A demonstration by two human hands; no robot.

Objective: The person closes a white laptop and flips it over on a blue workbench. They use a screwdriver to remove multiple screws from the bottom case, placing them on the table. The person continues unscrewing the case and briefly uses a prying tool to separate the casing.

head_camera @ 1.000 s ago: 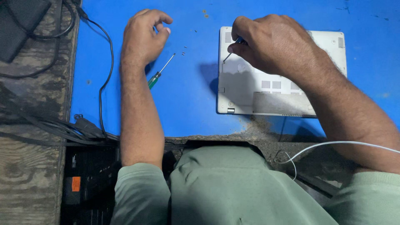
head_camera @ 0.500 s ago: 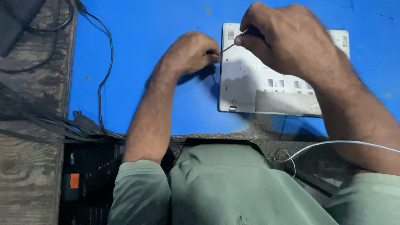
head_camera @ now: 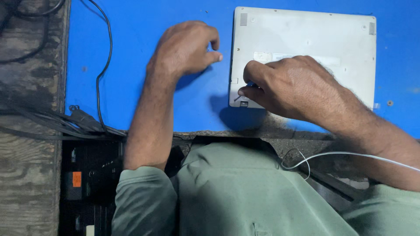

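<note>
A silver laptop (head_camera: pixel 306 48) is lying closed and bottom side up on the blue mat (head_camera: pixel 144 87), toward the far right of the work surface, with its near left corner just beside the mat's front edge. The right hand (head_camera: pixel 293 87) is resting on the laptop's near left part, its fingers pinched together around a thin tool (head_camera: pixel 249 85) whose tip is pointing down at the case near that corner (only a short blue and metal stretch of the tool is showing, so its kind cannot be told). The left hand (head_camera: pixel 186 50) is lying on the mat just left of the laptop, apart from it, fingers curled loosely with thumb and forefinger drawn together; whether they are pinching anything small cannot be told. A black cable (head_camera: pixel 103 65) is running down the mat's left side to a bundle of dark wires on the worn wooden bench (head_camera: pixel 30 78). A white cord (head_camera: pixel 350 155) is crossing the person's green sleeve at the lower right.
</note>
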